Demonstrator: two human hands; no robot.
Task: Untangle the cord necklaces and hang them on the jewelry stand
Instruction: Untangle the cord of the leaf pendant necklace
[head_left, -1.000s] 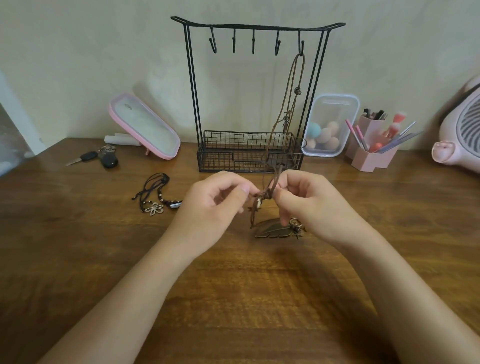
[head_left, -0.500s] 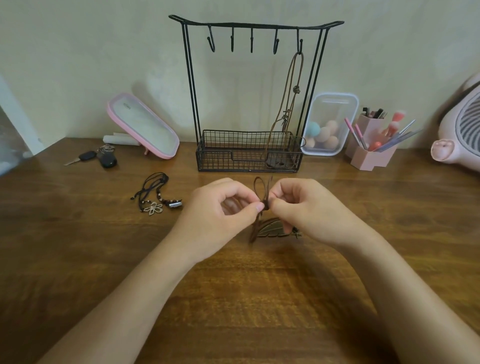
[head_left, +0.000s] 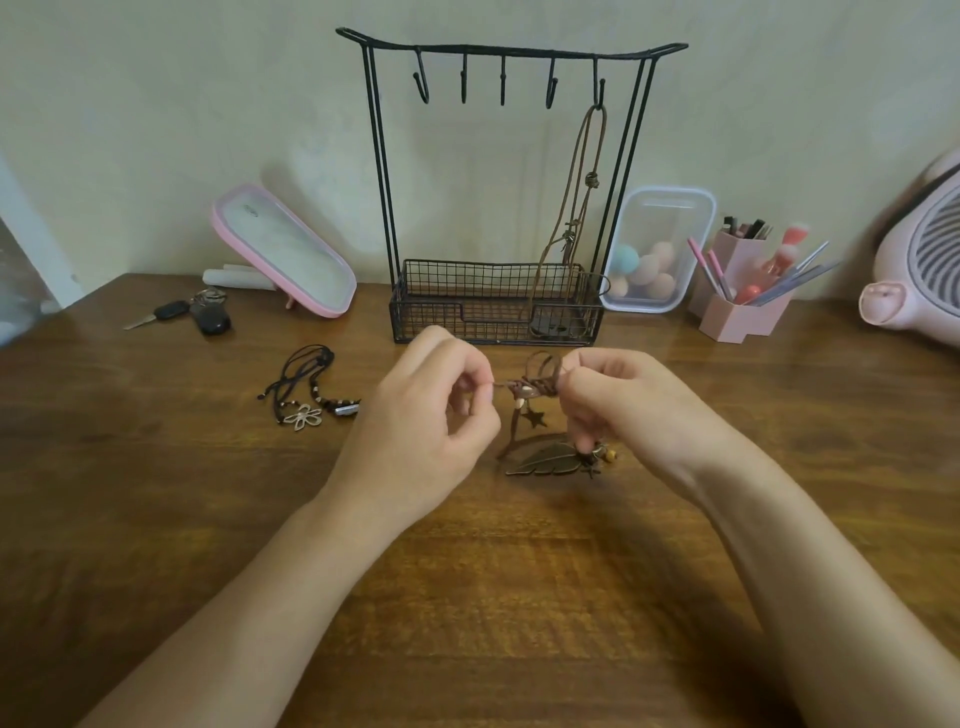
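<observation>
Pinching tangled brown cord necklace (head_left: 531, 387) between left hand (head_left: 431, 426) and right hand (head_left: 639, 410), both grips grasping it

No word, label, brand or number can be read anywhere; the only candidate, a small dark mark near the top of the pink-rimmed panel (head_left: 283, 249) at ten o'clock on the worktop (head_left: 156, 493), is too blurred to make out.

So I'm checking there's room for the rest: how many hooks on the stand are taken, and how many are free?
Hooks taken: 1, by the brown cord necklace
Hooks free: 4
Total: 5 hooks
</observation>
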